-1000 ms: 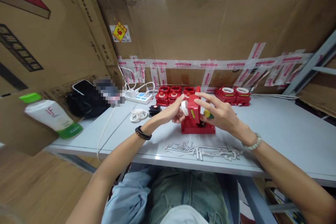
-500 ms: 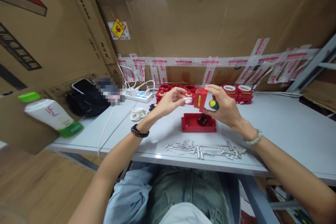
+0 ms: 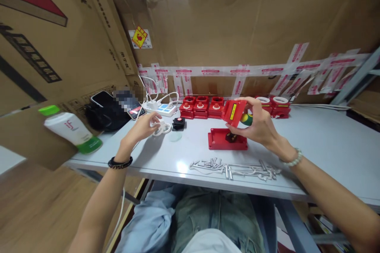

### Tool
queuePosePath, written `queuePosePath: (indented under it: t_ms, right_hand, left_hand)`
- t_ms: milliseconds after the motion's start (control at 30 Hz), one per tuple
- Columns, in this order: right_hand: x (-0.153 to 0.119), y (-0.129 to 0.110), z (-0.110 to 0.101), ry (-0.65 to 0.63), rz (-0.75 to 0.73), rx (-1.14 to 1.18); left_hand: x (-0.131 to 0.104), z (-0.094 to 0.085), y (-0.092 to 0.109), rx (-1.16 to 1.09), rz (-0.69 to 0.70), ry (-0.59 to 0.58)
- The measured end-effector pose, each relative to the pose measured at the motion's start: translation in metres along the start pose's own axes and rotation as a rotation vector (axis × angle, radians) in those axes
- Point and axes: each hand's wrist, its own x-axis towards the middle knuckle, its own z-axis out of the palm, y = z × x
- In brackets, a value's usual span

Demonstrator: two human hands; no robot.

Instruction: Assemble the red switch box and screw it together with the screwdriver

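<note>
My right hand [image 3: 257,123] holds a red box cover [image 3: 233,112] with a yellow label tilted above the table, and a green-and-yellow tool handle [image 3: 246,118] sits in the same palm. Below it a flat red base [image 3: 227,140] with a dark part in its middle lies on the grey table [image 3: 311,146]. My left hand [image 3: 144,125] has reached left, its fingers resting on white rings [image 3: 162,128] next to a small black block with a red button [image 3: 179,123]. A clear round disc [image 3: 175,137] lies nearby.
Three red button boxes [image 3: 202,107] and two red boxes with white rings [image 3: 274,103] line the back. Several metal screws and pins [image 3: 234,168] lie near the front edge. A power strip [image 3: 160,108], phones, a black bag [image 3: 103,115], a green-capped bottle [image 3: 69,129] and cardboard walls surround the table.
My left hand let go of the red cover and moved left down to the white rings. My right hand kept the cover and tilted it, lifted off the red base.
</note>
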Motion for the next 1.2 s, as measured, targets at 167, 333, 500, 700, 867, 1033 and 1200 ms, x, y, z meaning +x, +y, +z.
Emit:
queuePosePath:
  t_ms: [167, 333, 500, 700, 867, 1033, 1200]
  right_hand:
    - [-0.001, -0.001, 0.0, -0.026, 0.06, 0.036]
    - [0.003, -0.009, -0.007, -0.097, 0.182, 0.246]
    - [0.006, -0.011, -0.01, -0.086, 0.243, 0.424]
    - [0.011, 0.006, -0.021, -0.237, 0.383, 0.402]
    - [0.016, 0.021, -0.036, -0.465, 0.425, 0.316]
    - [0.012, 0.029, -0.037, -0.797, 0.397, 0.242]
    - [0.009, 0.026, -0.032, -0.998, 0.376, 0.139]
  left_hand:
    - [0.003, -0.002, 0.018, -0.027, 0.079, 0.06]
    - [0.011, 0.008, 0.091, -0.216, 0.386, -0.023]
    - [0.032, 0.044, 0.164, -0.49, 0.639, -0.138]
    - [0.044, 0.063, 0.17, -0.524, 0.547, -0.226]
    - [0.04, 0.071, 0.154, -0.295, 0.541, -0.35]
    - [0.038, 0.08, 0.159, -0.237, 0.564, -0.408]
    - [0.036, 0.083, 0.162, -0.197, 0.544, -0.39]
